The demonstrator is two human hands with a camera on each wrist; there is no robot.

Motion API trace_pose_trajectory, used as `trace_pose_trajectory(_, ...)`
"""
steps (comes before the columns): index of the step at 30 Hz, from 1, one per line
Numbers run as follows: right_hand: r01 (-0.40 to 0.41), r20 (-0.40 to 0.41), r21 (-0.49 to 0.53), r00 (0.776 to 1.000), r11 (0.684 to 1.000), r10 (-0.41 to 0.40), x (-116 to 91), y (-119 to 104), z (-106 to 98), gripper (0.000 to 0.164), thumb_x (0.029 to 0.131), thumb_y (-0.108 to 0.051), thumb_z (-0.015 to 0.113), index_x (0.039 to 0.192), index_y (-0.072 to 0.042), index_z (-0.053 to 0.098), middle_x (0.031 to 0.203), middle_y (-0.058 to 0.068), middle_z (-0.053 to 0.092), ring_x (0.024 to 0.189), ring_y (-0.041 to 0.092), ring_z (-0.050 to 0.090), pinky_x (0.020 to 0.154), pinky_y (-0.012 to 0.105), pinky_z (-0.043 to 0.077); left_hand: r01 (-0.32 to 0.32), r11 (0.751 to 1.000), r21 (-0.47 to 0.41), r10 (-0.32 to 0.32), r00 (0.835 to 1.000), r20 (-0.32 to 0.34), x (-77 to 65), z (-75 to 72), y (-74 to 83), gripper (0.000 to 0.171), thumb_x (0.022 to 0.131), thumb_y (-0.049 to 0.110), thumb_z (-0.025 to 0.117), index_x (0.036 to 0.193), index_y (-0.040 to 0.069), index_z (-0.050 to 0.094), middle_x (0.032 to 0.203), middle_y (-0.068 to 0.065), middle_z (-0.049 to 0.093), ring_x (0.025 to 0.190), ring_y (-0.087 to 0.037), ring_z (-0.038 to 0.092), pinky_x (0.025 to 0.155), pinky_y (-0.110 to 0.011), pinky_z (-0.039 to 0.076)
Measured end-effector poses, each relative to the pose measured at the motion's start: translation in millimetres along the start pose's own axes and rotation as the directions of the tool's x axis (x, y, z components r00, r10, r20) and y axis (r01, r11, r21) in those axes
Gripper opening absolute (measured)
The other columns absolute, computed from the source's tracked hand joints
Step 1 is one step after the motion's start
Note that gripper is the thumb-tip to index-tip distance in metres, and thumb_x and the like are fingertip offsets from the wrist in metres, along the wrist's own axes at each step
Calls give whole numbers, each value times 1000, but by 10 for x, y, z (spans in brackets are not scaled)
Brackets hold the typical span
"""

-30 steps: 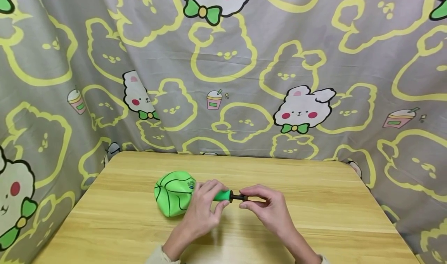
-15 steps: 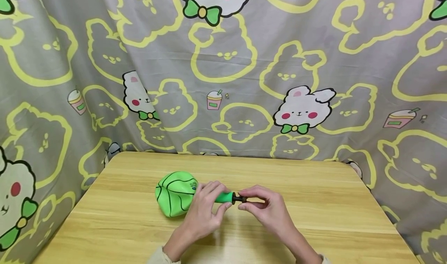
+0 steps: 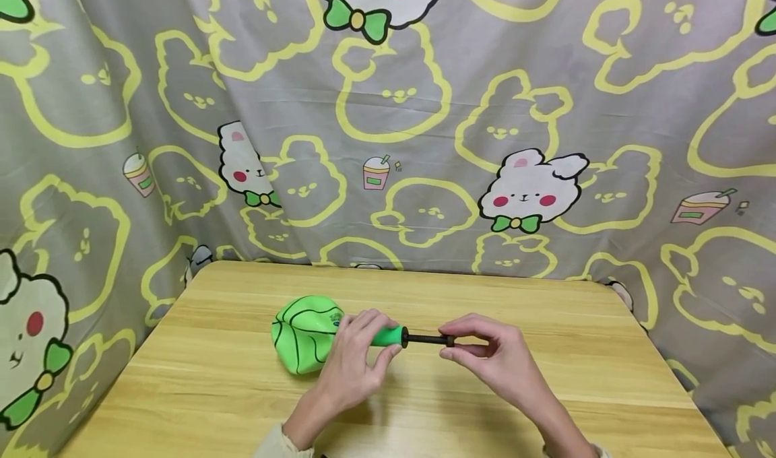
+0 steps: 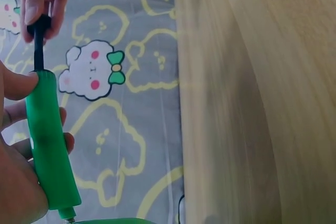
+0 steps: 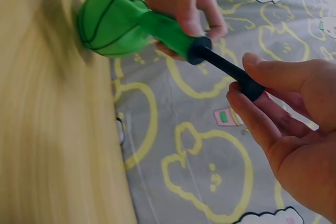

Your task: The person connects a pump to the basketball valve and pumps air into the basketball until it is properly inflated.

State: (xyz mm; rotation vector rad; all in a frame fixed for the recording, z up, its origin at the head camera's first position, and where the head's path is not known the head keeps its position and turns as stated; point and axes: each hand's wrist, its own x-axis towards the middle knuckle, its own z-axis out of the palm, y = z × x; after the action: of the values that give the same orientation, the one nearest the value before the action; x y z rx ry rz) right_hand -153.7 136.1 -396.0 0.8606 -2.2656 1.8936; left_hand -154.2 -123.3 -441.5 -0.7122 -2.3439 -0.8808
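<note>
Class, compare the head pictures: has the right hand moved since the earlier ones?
Yes: the right hand has moved rightward, judged against the printed rabbit above it on the curtain; more black rod shows.

Hands: two, a left hand [image 3: 354, 365] and a right hand [image 3: 504, 351]. Sleeve cuffs [image 3: 281, 444]: two. Green pump [image 3: 386, 337]: one, with one black collar [image 3: 405, 337], one rod [image 3: 427, 339], one end piece [image 3: 450, 341]. Green ball [image 3: 301, 342]: one. Tabletop [image 3: 564, 377]: one. Cloth [image 3: 418, 158] prints, head view: three drink cups [image 3: 376, 174]; bows [image 3: 358, 20] with yellow knot showing, four.
</note>
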Motion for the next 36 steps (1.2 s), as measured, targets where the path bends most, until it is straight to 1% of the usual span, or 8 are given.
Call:
trace_pose_trajectory(7, 36, 15, -2, 999, 999, -36, -13, -58, -183, 29, 84, 3, 80, 111, -6, 76, 109, 12, 72, 99, 25, 72, 78, 40, 59, 22, 1000, -14, -22, 1000, -11, 5, -26, -23, 22, 90, 26, 74, 109, 17, 68, 109, 4, 69, 105, -12, 64, 93, -41, 41)
trace_pose_trajectory(16, 27, 37, -6, 999, 1000, -26, -25, -119, -321, 29, 84, 3, 81, 111, -7, 76, 109, 12, 71, 100, 23, 71, 79, 41, 59, 38, 999, -18, -38, 999, -20, 17, -33, -52, 23, 89, 25, 76, 109, 18, 68, 108, 5, 69, 105, -11, 64, 92, -42, 41)
trace_pose_trajectory(20, 17, 44, 0, 999, 1000, -17, -42, -136, -355, 31, 83, 3, 81, 111, -8, 75, 109, 17, 71, 101, 23, 71, 79, 41, 59, 38, 999, -21, -38, 999, -16, 20, -38, -49, 23, 89, 26, 76, 109, 19, 67, 108, 6, 69, 105, -11, 64, 93, -43, 41)
trace_pose_trajectory(24, 23, 48, 10, 999, 1000, -23, -41, -135, -355, 31, 83, 4, 81, 111, -7, 75, 109, 21, 70, 100, 24, 71, 79, 41, 59, 40, 999, -20, -40, 999, -17, 19, -45, -47, 22, 89, 25, 75, 109, 18, 67, 108, 5, 69, 104, -12, 64, 94, -43, 41)
trace_pose_trajectory(30, 41, 32, 20, 999, 999, -42, -29, -87, -300, 29, 82, 5, 81, 109, -5, 76, 107, 13, 73, 99, 24, 72, 77, 41, 59, 30, 999, -21, -31, 999, -33, 13, -44, -53, 22, 88, 23, 75, 109, 17, 68, 106, 4, 69, 103, -13, 65, 92, -42, 41)
trace_pose_trajectory(33, 64, 22, 26, 998, 998, -65, -20, -49, -242, 29, 82, 8, 80, 109, -3, 76, 107, 13, 73, 99, 24, 72, 76, 42, 59, 19, 999, -25, -20, 999, -40, 11, -42, -49, 23, 87, 22, 75, 108, 16, 68, 105, 3, 69, 101, -13, 65, 90, -41, 40)
trace_pose_trajectory(36, 75, -4, 13, 997, 997, -75, -12, -25, -167, 30, 81, 7, 81, 108, -4, 76, 106, 12, 74, 99, 23, 72, 76, 40, 59, 13, 1000, -23, -14, 999, -44, 13, -39, -36, 23, 87, 21, 75, 108, 16, 68, 103, 3, 69, 100, -12, 65, 89, -40, 39)
